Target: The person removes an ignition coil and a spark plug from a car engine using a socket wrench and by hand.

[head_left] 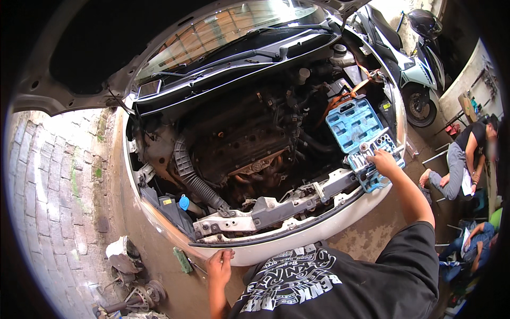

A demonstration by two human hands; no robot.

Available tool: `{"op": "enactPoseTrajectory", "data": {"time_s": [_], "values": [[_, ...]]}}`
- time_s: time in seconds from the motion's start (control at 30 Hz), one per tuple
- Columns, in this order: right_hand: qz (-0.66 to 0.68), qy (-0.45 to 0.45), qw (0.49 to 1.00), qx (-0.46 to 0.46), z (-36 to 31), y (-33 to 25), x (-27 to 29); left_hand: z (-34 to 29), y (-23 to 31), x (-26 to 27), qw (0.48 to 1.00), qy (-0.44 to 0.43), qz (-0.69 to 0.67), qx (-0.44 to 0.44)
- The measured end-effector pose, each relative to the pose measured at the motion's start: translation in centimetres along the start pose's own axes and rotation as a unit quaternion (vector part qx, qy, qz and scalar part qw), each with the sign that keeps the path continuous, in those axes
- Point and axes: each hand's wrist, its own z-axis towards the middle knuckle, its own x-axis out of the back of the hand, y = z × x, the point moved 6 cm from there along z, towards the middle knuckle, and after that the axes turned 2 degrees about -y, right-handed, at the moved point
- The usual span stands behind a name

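A blue socket set case (348,127) lies open over the front right corner of a car's engine bay, its lid folded back toward the windscreen. Silver sockets (380,142) and other small metal tools fill its near half. My right hand (383,161) is over these sockets with its fingers pinched together; what they grip is too small to make out. My left hand (219,264) is beside the front bumper (281,245), low in the view. Its fingers are curled together, and whatever may be inside them is hidden.
The raised bonnet (79,64) arches over the far left. Around the engine (239,138) run a ribbed black hose (188,167) and a front crossmember (287,204). Car parts (138,295) lie on the left floor. A scooter (417,69) and seated people (465,154) are at the right.
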Motion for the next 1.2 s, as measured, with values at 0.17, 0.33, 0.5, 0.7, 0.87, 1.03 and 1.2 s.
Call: {"op": "enactPoseTrajectory", "data": {"time_s": [0.17, 0.33, 0.5, 0.7, 0.87, 1.03, 1.2], "values": [[0.009, 0.009, 1.0, -0.013, -0.2, 0.6, -1.0, -0.2, 0.9, 0.0, 1.0, 0.005, 0.012, -0.001], [0.032, 0.031, 0.999, -0.011, -0.8, 0.2, -1.2, 0.1, 1.0, -0.1, 0.999, -0.006, 0.031, 0.014], [0.053, 0.079, 0.995, -0.004, -1.3, -1.3, 0.0, 2.6, 1.4, -1.3, 0.996, -0.046, 0.073, 0.01], [0.034, 0.106, 0.994, -0.013, -1.5, -2.4, 1.8, 8.0, 2.3, -2.2, 0.993, -0.074, 0.096, -0.017], [0.076, 0.151, 0.984, -0.06, 1.3, -4.0, 3.2, 13.0, 4.7, -3.4, 0.991, -0.097, 0.094, -0.015], [0.139, 0.217, 0.965, -0.043, 6.1, -7.8, 5.6, 22.3, 12.1, -6.4, 0.97, -0.118, 0.1, -0.187], [0.272, 0.266, 0.925, -0.027, 10.9, -13.6, 5.9, 35.9, 20.9, -12.7, 0.899, -0.088, 0.153, -0.402]]}}
